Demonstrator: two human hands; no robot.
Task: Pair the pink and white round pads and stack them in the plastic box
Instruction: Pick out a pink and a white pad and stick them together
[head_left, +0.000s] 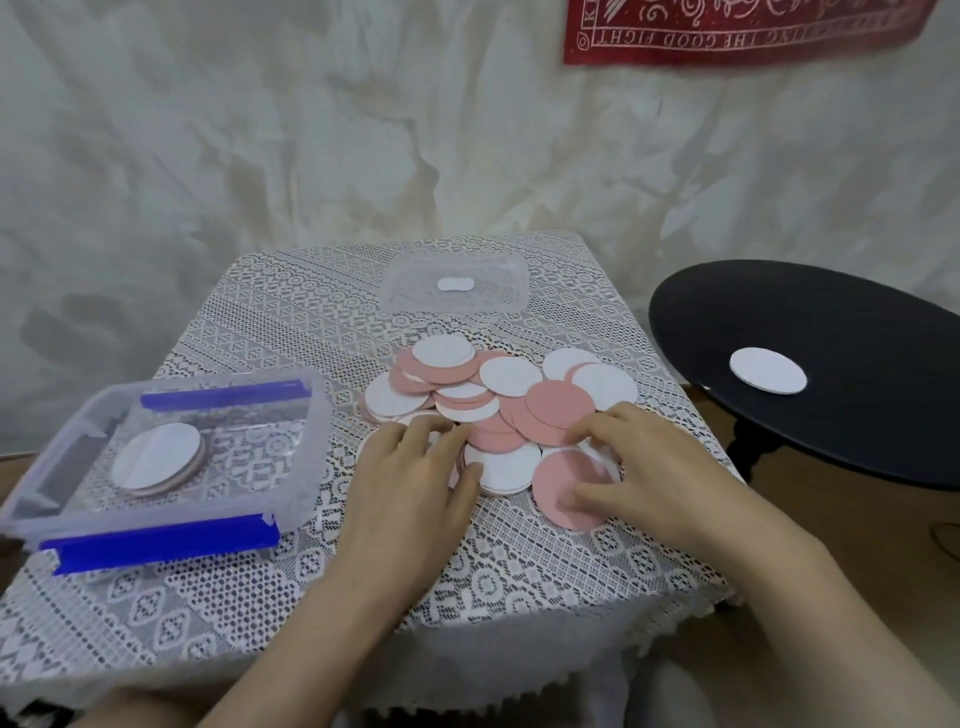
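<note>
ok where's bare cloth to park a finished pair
Bare cloth lies between the box and the left hand, along the near edge in front of the box, and between the box and the lid. The pile of pads is crowded, with the right hand on it too.

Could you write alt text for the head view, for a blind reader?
A left hand and a right hand rest on a pile of pink and white round pads on a lace-covered table. A clear box at left holds a small stack; a lid lies behind the pile.
</note>
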